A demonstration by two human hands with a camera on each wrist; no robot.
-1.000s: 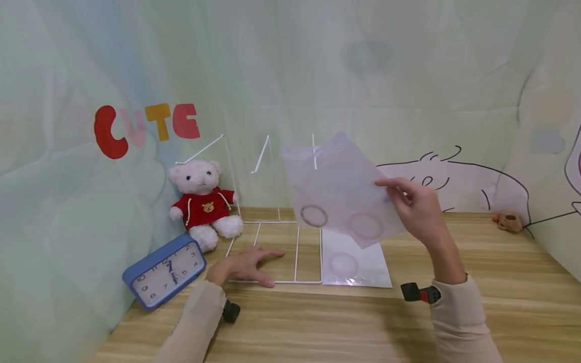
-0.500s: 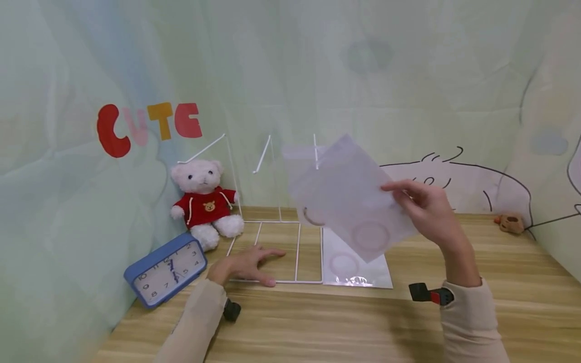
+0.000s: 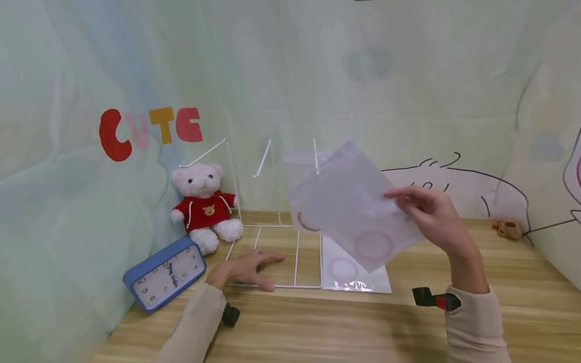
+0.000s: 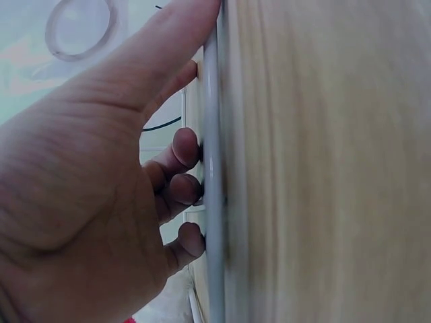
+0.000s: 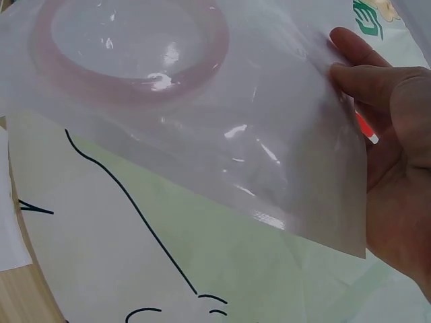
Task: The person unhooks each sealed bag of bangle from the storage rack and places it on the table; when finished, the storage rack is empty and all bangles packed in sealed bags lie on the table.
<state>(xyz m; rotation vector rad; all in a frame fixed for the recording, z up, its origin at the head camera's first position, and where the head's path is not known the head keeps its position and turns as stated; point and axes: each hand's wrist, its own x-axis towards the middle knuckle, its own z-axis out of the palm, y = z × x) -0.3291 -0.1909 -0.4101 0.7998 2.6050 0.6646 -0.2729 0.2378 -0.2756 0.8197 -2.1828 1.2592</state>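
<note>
My right hand point(image 3: 433, 217) pinches the edge of a translucent zip bag point(image 3: 354, 212) between thumb and fingers. A pinkish ring point(image 5: 128, 94) shows inside it. The bag is tilted, its zip end up by the right prong of a white wire rack point(image 3: 296, 262). Behind it, partly hidden, another clear bag point(image 3: 295, 166) with a brownish ring hangs upright at that prong. A third bag point(image 3: 376, 282) with a pale ring lies flat right of the rack's base. My left hand point(image 3: 247, 269) rests spread over the base, fingertips at its front wire point(image 4: 212, 168) in the left wrist view.
A white teddy bear point(image 3: 206, 209) in a red hoodie sits left of the rack. In front of it leans a blue clock point(image 3: 165, 277). A small brown toy point(image 3: 508, 229) sits at the back right. A printed cloth point(image 3: 254, 60) stands behind the wooden table point(image 3: 345, 327).
My right hand has moved slightly right and down with its bag, which has swung and tilted, covering more of the bag behind. The left hand stays in place.
</note>
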